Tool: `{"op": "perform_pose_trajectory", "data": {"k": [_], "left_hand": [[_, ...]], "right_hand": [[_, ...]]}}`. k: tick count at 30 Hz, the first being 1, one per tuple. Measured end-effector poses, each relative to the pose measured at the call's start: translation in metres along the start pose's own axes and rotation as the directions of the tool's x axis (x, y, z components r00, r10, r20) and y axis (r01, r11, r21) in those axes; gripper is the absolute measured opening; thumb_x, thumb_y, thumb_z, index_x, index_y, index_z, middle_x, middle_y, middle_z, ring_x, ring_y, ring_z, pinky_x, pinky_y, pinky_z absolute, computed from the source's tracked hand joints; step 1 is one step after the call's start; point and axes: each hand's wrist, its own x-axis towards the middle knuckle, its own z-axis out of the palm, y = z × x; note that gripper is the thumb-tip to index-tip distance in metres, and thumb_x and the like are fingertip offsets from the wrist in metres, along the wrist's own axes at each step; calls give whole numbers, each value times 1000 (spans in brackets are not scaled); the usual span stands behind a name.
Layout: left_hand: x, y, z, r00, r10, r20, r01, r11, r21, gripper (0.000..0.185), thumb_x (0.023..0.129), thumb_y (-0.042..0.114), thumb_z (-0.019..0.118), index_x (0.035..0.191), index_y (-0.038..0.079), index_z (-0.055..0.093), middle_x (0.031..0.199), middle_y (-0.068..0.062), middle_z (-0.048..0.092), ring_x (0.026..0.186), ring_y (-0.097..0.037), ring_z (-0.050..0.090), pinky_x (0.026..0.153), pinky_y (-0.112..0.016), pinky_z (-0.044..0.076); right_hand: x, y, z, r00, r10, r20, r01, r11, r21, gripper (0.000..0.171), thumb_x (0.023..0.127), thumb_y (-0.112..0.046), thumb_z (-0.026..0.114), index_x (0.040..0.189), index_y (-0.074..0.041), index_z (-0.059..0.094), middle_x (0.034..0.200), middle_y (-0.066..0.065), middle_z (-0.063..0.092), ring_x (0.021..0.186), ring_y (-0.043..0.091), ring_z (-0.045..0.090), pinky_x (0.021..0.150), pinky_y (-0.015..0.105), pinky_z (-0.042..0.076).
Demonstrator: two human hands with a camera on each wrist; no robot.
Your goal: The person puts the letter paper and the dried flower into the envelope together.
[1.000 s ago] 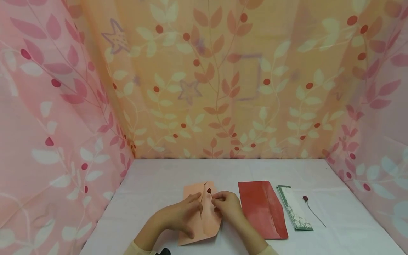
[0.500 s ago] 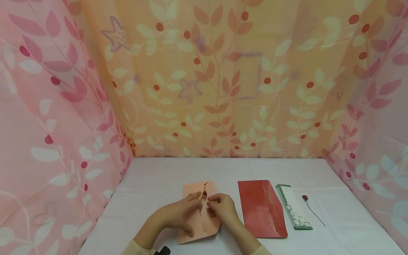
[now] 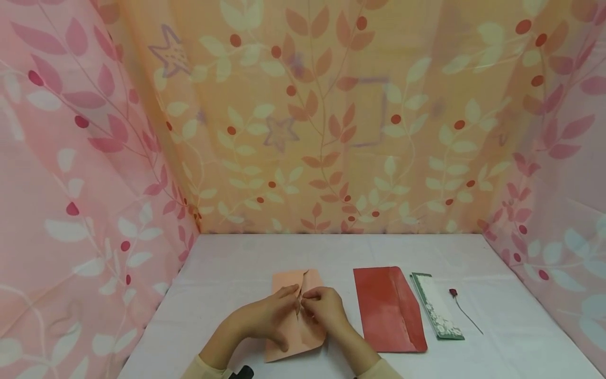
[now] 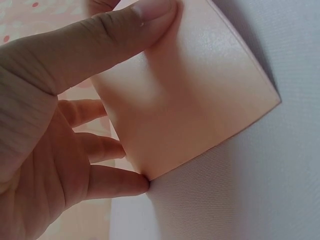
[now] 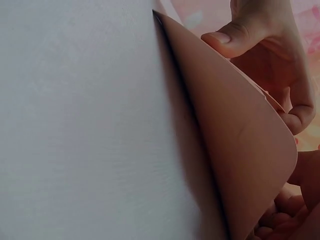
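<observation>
A peach envelope lies tilted on the white table, its flap side up and its opening slightly parted. My left hand grips its left side, fingers at the opening; in the left wrist view the thumb presses on the paper. Over the opening, my right hand pinches a small dried rose by its stem. The rose's head is hidden at the slit between the fingers. In the right wrist view the envelope's flap stands raised off the table, mostly covering what the right fingers hold.
Right of the peach envelope lies a red envelope. Beyond it are a card with a green floral border and another dried rose with a long stem. Patterned curtains enclose the table at the back and sides.
My right hand has moved left with the rose, from over the flap to the envelope's opening, and the rose's head has gone out of sight there. My left hand has stayed put.
</observation>
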Motion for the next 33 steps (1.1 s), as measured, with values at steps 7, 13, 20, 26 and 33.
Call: {"op": "perform_pose_trajectory", "data": {"k": [7, 13, 20, 26, 33], "left_hand": [[-1, 2, 0, 1000, -4, -2, 4, 1000, 6, 81, 65, 49, 93, 133, 28, 54, 169, -11, 23, 152, -40, 30, 113, -46, 43], [0, 3, -1, 1000, 1, 0, -1, 1000, -16, 72, 65, 47, 93, 122, 30, 54, 169, -11, 24, 153, -36, 30, 112, -43, 43], [-1, 2, -1, 1000, 6, -4, -6, 1000, 12, 74, 64, 48, 93, 123, 30, 54, 168, -13, 25, 152, -35, 31, 112, -41, 44], [-2, 4, -3, 1000, -5, 13, 6, 1000, -19, 75, 66, 49, 92, 126, 29, 53, 169, -14, 22, 152, -42, 29, 112, -45, 44], [-1, 6, -3, 1000, -18, 22, 19, 999, -39, 76, 66, 48, 92, 129, 28, 53, 169, -14, 22, 152, -43, 28, 113, -48, 43]], "right_hand": [[3, 0, 0, 999, 1, 53, 0, 1000, -28, 13, 82, -11, 78, 93, -5, 78, 75, 0, 72, 63, 9, 63, 52, 25, 50], [6, -2, -4, 990, -21, 137, 29, 998, -57, 16, 82, -13, 79, 96, -4, 79, 74, 2, 72, 63, 11, 63, 54, 27, 51], [14, -4, -4, 982, -34, 187, 50, 996, -79, 14, 79, -10, 80, 91, -4, 78, 71, 0, 71, 62, 9, 62, 54, 25, 50], [21, -2, 0, 980, -36, 195, 60, 991, -122, 6, 79, -11, 79, 83, -7, 76, 63, -4, 63, 55, 8, 55, 48, 23, 46], [24, -1, 4, 984, -27, 176, 64, 976, -208, 7, 74, -9, 79, 76, -12, 73, 57, -5, 60, 50, 9, 54, 45, 25, 44]]}}
